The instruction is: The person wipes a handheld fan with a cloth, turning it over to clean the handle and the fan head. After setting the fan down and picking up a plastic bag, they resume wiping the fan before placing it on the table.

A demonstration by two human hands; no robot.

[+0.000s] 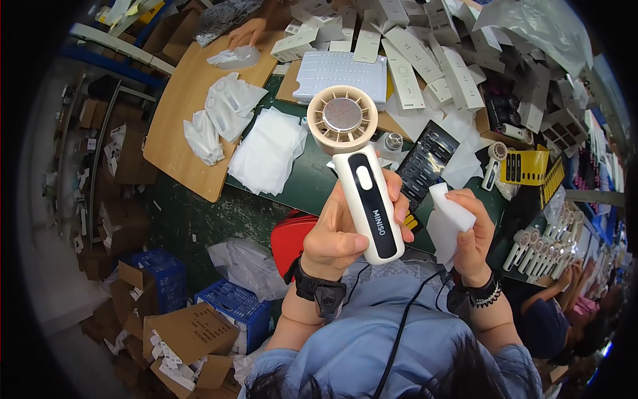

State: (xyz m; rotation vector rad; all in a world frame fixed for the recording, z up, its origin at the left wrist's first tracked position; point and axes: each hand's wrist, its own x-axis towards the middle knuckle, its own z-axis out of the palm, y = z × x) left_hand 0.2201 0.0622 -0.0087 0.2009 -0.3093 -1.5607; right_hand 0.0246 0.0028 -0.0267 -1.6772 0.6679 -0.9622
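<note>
My left hand (339, 229) is wrapped round the white handle of a handheld fan (367, 199). Its handle carries a black front strip and a white oval button, and its round beige head points away from me. To the right of it, my right hand (473, 236) pinches a folded white wipe or foam sheet (450, 216) between thumb and fingers; which of the two it is, I cannot tell. The sheet is apart from the fan. Beyond the fan lies a stack of thin white sleeves (269, 151) on the green table (302, 176).
Bagged white items (232, 100) lie on a wooden board (174, 136) at the far left, where another person's hand (248, 33) reaches in. White boxes (402, 73) are heaped at the back. A black sheet of labels (425, 163) and several fans (538, 253) lie at right.
</note>
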